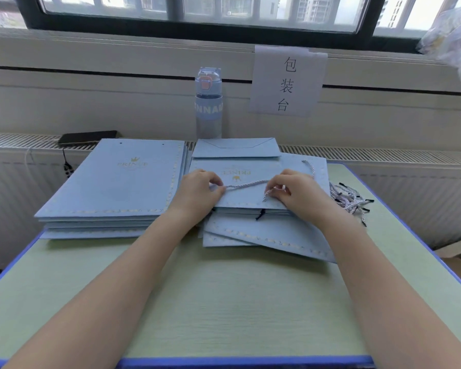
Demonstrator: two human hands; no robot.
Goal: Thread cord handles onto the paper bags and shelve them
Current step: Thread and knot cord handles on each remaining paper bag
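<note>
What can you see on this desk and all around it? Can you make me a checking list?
Surface: green table with a blue edge.
Job's things: left stack of bags, flat and neat; right pile of bags, fanned out; top bag with a twisted cord lying across it; loose cords heaped at the right.
Clutter: water bottle and dark phone at the back.
Hands: left hand and right hand each pinch the cord with curled fingers.
Cables: thin white lead hanging near the phone.
Surroundings: paper sign on the wall, window above, radiator behind the table.
</note>
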